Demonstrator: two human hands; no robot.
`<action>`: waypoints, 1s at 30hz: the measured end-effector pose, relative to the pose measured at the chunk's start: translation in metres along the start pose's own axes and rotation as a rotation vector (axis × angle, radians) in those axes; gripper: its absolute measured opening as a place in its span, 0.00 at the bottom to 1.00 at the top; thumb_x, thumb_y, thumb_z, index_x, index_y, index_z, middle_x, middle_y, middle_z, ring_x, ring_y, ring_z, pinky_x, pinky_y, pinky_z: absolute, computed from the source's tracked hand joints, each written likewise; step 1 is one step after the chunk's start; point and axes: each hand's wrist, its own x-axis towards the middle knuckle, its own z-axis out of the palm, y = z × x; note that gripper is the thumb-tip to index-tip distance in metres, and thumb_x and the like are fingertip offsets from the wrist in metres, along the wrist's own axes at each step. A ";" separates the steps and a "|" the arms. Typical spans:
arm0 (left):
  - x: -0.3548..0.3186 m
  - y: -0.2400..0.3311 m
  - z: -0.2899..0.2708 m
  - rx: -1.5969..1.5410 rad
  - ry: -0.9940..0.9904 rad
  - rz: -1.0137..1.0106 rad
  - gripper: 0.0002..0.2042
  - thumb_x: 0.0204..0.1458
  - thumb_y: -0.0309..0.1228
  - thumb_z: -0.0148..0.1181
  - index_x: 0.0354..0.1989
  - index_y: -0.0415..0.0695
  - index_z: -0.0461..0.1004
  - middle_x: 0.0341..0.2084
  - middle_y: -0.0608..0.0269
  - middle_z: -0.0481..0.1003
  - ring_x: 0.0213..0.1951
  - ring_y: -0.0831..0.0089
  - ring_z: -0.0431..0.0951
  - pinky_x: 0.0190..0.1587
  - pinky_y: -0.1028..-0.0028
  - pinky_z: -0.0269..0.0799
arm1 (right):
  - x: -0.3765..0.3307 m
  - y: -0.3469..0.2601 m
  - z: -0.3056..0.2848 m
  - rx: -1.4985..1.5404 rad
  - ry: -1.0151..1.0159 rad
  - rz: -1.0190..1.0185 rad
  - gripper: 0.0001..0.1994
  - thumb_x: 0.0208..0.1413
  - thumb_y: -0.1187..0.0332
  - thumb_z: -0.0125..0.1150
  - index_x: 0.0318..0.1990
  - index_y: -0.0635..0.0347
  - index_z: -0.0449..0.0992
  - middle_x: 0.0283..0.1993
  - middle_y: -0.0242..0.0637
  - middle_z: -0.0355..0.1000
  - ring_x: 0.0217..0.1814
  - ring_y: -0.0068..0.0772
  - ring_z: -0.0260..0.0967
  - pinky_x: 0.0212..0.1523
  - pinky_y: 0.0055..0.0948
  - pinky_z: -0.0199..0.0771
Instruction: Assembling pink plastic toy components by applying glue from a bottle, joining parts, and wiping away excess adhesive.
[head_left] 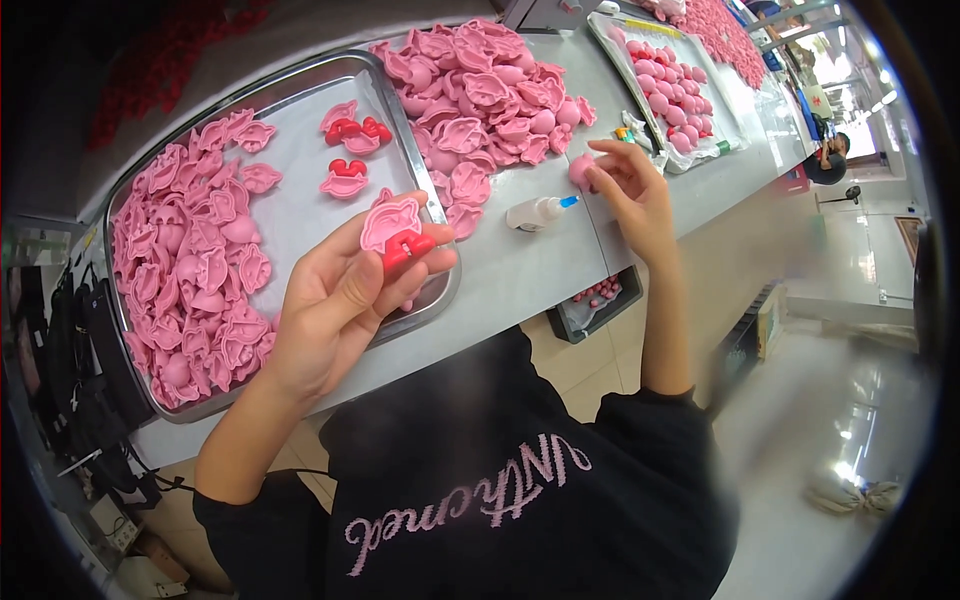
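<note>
Raised over the near edge of the metal tray, my left hand (330, 305) is closed on a pink moulded shell piece (388, 222) with a red bow-shaped part (405, 248) against it. My right hand (643, 205) pinches a rounded pink piece (580, 171) between thumb and fingers, above the table to the right. Between the hands, a small white bottle with a blue tip (538, 212) lies on its side on the table. Two pink pieces with red bows (345, 180) rest on the white sheet in the tray.
Many pink shells (190, 270) fill the left of the metal tray (400, 120). Another heap of pink shells (480, 90) lies on the table. At the back right stands a lined tray of rounded pink pieces (680, 95). A grey bin (575, 327) sits below the table edge.
</note>
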 end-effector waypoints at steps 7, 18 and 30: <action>-0.001 -0.001 -0.002 0.004 -0.013 -0.013 0.24 0.54 0.37 0.46 0.55 0.34 0.53 0.48 0.46 0.63 0.49 0.65 0.68 0.49 0.79 0.66 | -0.008 -0.015 -0.003 -0.493 0.026 -0.069 0.10 0.45 0.75 0.58 0.38 0.64 0.71 0.35 0.31 0.67 0.31 0.17 0.61 0.35 0.16 0.62; -0.002 -0.001 0.001 0.099 -0.053 -0.093 0.28 0.52 0.42 0.49 0.55 0.35 0.54 0.47 0.49 0.66 0.48 0.65 0.69 0.49 0.75 0.65 | -0.018 -0.029 0.013 -0.554 -0.046 -0.160 0.13 0.40 0.74 0.62 0.38 0.63 0.72 0.38 0.37 0.69 0.41 0.27 0.66 0.41 0.22 0.64; -0.006 -0.014 0.002 0.057 -0.276 -0.183 0.22 0.51 0.31 0.52 0.52 0.33 0.59 0.42 0.51 0.70 0.46 0.69 0.70 0.49 0.74 0.64 | -0.077 -0.087 0.037 0.055 0.307 -0.423 0.14 0.33 0.79 0.66 0.33 0.68 0.72 0.32 0.45 0.70 0.35 0.35 0.67 0.36 0.28 0.67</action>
